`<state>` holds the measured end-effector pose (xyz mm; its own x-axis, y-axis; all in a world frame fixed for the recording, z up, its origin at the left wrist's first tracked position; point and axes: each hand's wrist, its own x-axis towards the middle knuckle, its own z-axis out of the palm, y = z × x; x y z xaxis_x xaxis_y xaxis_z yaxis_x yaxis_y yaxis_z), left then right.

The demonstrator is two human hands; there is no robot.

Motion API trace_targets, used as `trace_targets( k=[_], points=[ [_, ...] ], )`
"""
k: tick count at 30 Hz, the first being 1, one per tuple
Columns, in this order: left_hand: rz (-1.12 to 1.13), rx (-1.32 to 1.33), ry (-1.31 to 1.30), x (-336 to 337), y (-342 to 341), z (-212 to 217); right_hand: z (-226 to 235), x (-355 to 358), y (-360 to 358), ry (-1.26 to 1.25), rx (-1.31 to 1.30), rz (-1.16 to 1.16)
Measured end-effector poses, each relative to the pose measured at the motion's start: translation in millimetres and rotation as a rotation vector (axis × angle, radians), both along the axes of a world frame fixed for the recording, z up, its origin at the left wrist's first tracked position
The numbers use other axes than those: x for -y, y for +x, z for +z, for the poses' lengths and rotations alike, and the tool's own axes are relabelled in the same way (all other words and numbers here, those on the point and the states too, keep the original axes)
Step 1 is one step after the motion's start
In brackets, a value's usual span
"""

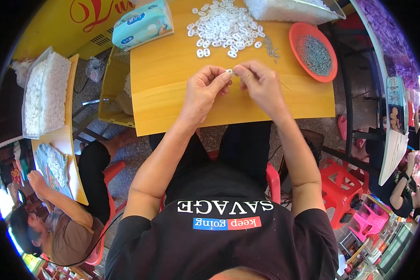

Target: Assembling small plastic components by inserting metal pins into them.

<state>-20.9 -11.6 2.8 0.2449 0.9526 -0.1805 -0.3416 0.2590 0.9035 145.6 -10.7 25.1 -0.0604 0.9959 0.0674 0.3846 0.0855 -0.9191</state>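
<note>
Left hand [207, 88]: pinching a white piece [228, 71], upper centre.
Right hand [259, 81]: poising right beside it; its grip, can't tell.
Red bowl [293, 36]: sitting upper right.

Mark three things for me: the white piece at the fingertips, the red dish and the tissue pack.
White piece [228, 71]: head view, on its exposed end.
Red dish [307, 29]: head view, on its upper rim.
Tissue pack [143, 25]: head view, middle of its wrapper.
</note>
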Motion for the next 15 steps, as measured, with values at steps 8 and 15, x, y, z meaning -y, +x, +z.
trace_targets(
  k=[8, 15],
  points=[
    [0.036, 0.045, 0.058, 0, -1, -5, -10, -61, 52, 0.53, 0.739, -0.174],
    [0.049, 0.074, 0.04, 1, -3, -5, -13, -41, 36, 0.546, 0.842, -0.046]
  ],
)
